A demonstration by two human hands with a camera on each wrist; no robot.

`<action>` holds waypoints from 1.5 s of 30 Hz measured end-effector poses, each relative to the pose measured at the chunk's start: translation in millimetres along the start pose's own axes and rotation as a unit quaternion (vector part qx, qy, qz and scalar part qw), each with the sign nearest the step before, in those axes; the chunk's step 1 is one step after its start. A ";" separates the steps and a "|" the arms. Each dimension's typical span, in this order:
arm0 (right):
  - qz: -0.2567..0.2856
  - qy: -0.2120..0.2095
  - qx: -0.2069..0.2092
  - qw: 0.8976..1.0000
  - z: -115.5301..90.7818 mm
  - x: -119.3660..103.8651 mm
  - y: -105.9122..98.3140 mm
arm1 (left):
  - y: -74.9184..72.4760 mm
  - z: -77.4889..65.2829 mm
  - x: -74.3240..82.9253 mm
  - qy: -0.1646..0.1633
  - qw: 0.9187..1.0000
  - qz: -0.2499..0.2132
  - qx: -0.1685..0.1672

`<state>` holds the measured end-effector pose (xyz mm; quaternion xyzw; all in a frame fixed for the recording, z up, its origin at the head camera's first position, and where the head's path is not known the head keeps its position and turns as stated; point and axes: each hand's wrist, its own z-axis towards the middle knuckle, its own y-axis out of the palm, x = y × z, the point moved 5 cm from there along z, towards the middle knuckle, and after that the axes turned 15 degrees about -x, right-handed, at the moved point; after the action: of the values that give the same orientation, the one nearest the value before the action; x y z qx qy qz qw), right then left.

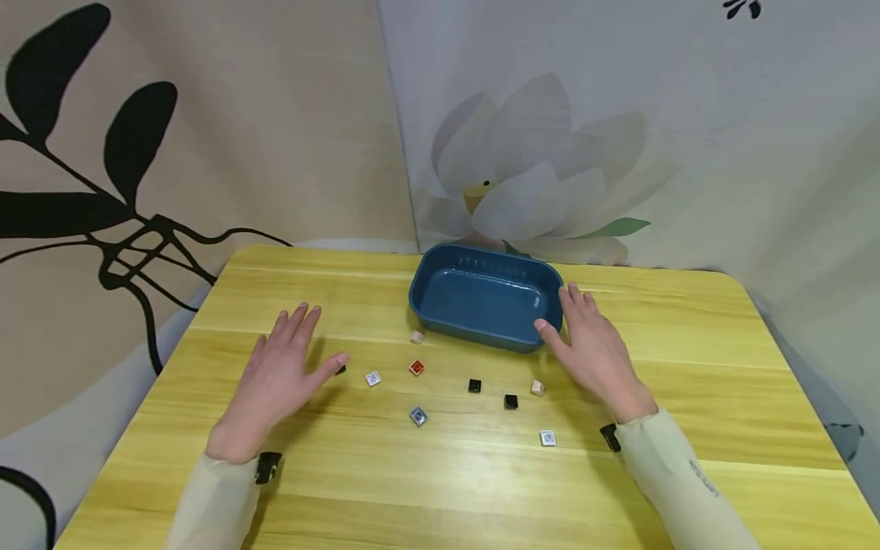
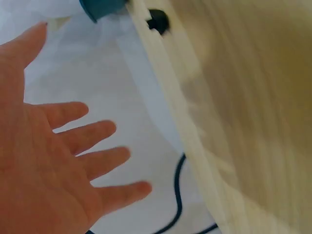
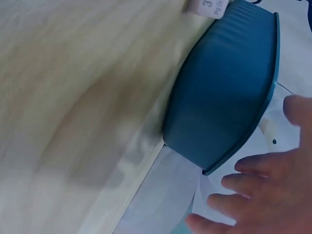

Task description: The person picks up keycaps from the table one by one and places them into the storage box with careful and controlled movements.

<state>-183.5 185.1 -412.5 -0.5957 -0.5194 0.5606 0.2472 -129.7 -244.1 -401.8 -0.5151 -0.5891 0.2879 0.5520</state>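
Observation:
Several small keyboard keycaps lie scattered over the middle of the wooden table: a red keycap (image 1: pixel 416 367), a grey-blue keycap (image 1: pixel 418 415), black ones such as this black keycap (image 1: pixel 475 386), and white or cream ones. In the right wrist view a pale keycap (image 3: pixel 207 7) shows a printed 3. My left hand (image 1: pixel 278 382) hovers at the left with fingers spread; its thumb overlaps a black keycap (image 1: pixel 341 370) in the head view. My right hand (image 1: pixel 593 355), fingers extended and holding nothing, is beside the right end of a blue rectangular dish (image 1: pixel 481 332).
The dish stands at the back of the wooden table (image 1: pixel 412 496), near its far edge. Behind hangs a pale curtain (image 1: pixel 309 114) with printed leaves and a flower. Dark wrist straps (image 1: pixel 268 467) show at both sleeves.

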 end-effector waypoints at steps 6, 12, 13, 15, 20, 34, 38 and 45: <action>-0.030 -0.015 -0.017 0.999 -1.1 -2.8 7.5 | 8.0 -3.0 -15.0 0.032 0.999 -0.005 -0.035; -0.043 -0.018 -0.033 0.998 0.1 -4.5 12.0 | 16.7 6.0 -4.8 0.094 0.994 0.027 -0.041; -0.046 -0.019 -0.035 0.998 0.5 -4.8 12.6 | 17.3 7.8 -3.2 0.099 0.994 0.034 -0.039; -0.051 -0.020 -0.036 0.998 1.3 -5.3 13.6 | 18.3 10.6 -1.5 0.102 0.993 0.041 -0.040; -0.051 -0.011 -0.033 0.998 1.4 -4.9 14.0 | 22.3 17.1 1.4 0.108 0.991 0.055 -0.047; -0.042 -0.010 -0.030 0.999 0.5 -2.2 14.8 | 14.2 25.5 27.3 0.156 0.986 0.064 0.002; -0.040 -0.010 -0.029 0.999 -0.1 -1.4 15.5 | 0.4 35.6 59.8 0.180 0.981 0.060 0.037; -0.036 -0.012 -0.026 0.999 0.5 -3.7 15.3 | -13.2 66.7 121.7 0.228 0.970 0.036 0.069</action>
<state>-178.2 176.5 -424.5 -0.5758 -0.5583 0.5447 0.2452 -179.7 -120.3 -361.7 -0.5486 -0.4073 0.2221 0.6955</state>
